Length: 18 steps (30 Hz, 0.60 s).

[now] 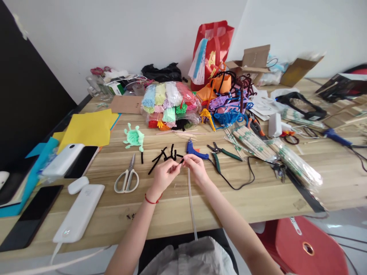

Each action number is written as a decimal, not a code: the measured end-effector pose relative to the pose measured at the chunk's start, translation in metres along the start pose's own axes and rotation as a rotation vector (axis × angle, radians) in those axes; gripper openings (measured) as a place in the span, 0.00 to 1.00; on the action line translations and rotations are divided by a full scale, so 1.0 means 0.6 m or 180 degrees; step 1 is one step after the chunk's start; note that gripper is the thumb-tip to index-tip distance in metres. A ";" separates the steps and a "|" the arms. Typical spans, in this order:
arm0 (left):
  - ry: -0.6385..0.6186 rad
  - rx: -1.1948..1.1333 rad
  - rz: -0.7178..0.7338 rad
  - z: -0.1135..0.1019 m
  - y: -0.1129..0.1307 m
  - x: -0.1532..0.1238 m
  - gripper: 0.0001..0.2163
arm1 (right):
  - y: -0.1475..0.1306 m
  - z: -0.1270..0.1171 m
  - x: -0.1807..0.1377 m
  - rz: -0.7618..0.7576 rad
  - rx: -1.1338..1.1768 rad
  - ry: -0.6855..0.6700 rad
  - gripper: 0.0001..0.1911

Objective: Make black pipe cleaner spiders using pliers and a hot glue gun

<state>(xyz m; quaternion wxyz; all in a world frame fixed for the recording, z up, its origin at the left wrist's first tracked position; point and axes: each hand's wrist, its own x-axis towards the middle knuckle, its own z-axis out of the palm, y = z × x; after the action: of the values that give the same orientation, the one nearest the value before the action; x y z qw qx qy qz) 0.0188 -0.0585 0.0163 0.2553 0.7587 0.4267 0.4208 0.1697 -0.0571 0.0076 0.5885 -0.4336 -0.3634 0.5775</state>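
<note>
Between my two hands is a short black pipe cleaner piece [181, 161]. My left hand [166, 173] pinches it from one side, and my right hand [196, 168] grips it from the other with thumb and forefinger. Several more black pipe cleaner pieces [162, 152] lie loose on the table just beyond my left hand. A blue glue gun [197, 151] rests right behind my right hand, with a clear glue stick [191, 202] running toward me beneath the hands. White-handled scissors [127, 179] lie left of my left hand, below a mint-green fuzzy figure [133, 137].
Bagged coloured pipe cleaners [169, 105] sit at the back, beside a red bag [213, 49]. Green-handled pliers [222, 152] and wrapped wooden sticks [254, 143] lie to the right. Phones [31, 214], a white power bank [78, 214] and yellow sheets [86, 130] are on the left.
</note>
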 end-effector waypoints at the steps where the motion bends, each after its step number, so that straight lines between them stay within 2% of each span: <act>1: -0.0005 -0.0021 -0.0010 -0.001 0.000 0.000 0.10 | 0.001 0.001 0.000 0.0028 0.0007 -0.0017 0.16; 4: -0.0011 -0.0293 -0.0211 -0.002 0.000 0.000 0.09 | 0.000 -0.003 0.004 -0.0089 -0.0082 -0.0104 0.17; 7: -0.0114 -0.1124 -0.0627 0.000 0.000 0.002 0.10 | -0.007 -0.015 0.012 -0.0568 -0.0307 -0.0249 0.16; 10: -0.0428 -0.1871 -0.0917 0.003 0.000 0.005 0.13 | -0.017 -0.026 0.015 -0.1018 -0.0853 -0.0534 0.14; 14: -0.0808 -0.2132 -0.1163 0.002 0.002 0.011 0.14 | -0.028 -0.027 0.008 -0.1310 -0.1472 -0.0908 0.13; 16: -0.0837 -0.2245 -0.1248 0.000 0.004 0.013 0.13 | -0.036 -0.032 0.007 -0.1426 -0.1702 -0.0901 0.12; 18: -0.0764 -0.2338 -0.1302 -0.003 0.006 0.014 0.13 | -0.046 -0.050 0.013 -0.1475 -0.2137 -0.0716 0.14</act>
<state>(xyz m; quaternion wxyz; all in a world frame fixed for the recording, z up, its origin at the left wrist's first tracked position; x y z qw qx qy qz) 0.0212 -0.0529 0.0231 0.6342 0.5609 0.3575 0.3942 0.2082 -0.0509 0.0219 0.4855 -0.4424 -0.6813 0.3232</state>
